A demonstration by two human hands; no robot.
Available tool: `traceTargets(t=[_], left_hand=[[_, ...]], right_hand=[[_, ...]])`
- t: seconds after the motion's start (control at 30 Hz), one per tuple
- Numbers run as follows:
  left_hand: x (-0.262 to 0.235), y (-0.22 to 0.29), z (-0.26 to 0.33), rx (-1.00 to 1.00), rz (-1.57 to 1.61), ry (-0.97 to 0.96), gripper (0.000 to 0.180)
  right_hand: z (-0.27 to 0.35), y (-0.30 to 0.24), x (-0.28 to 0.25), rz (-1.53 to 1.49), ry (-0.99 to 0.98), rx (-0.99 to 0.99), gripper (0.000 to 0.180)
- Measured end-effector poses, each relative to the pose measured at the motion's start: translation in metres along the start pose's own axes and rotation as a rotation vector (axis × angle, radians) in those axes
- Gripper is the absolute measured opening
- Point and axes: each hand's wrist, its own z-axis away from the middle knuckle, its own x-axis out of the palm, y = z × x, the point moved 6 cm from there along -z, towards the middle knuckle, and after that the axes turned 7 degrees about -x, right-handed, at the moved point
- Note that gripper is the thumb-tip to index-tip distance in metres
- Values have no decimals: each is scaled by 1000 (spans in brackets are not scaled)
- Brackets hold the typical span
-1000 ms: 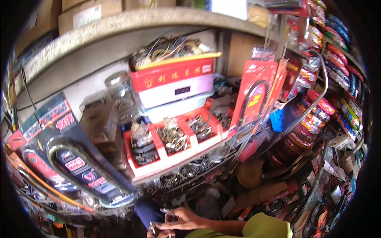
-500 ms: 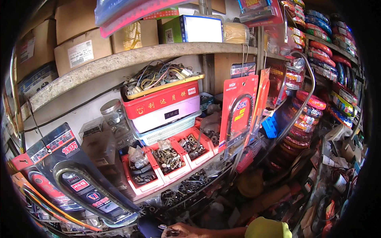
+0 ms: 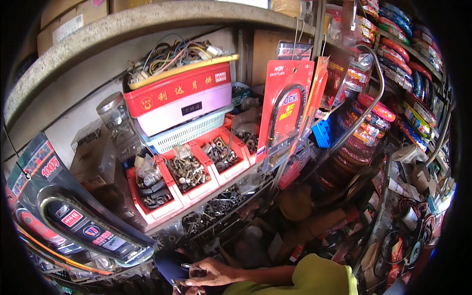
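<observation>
Head view: near six o'clock, our right hand point(image 3: 212, 273) grasps a small metal part point(image 3: 186, 266) between its fingers; our left hand point(image 3: 193, 290), beside it, is cut by the lower edge, so we cannot tell its grasp. Toward eleven o'clock from both, red bins point(image 3: 200, 195) hold metal fasteners point(image 3: 189, 174).

We see gold characters point(image 3: 178, 90) on a red tub point(image 3: 169, 92), dark label point(image 3: 191, 107) on lilac tub point(image 3: 169, 114), print point(image 3: 286, 112) on red lock card point(image 3: 290, 126)
</observation>
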Motion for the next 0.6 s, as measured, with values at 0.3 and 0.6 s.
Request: traceTargets(t=[0.3, 0.6], left_hand=[[-7, -2, -10, 59, 24, -115, 26], [-6, -11, -14, 231, -175, -36, 29]], right_hand=[[1, -7, -21, -134, 248, 129, 24], [-2, -11, -14, -340, 225, 257, 28]])
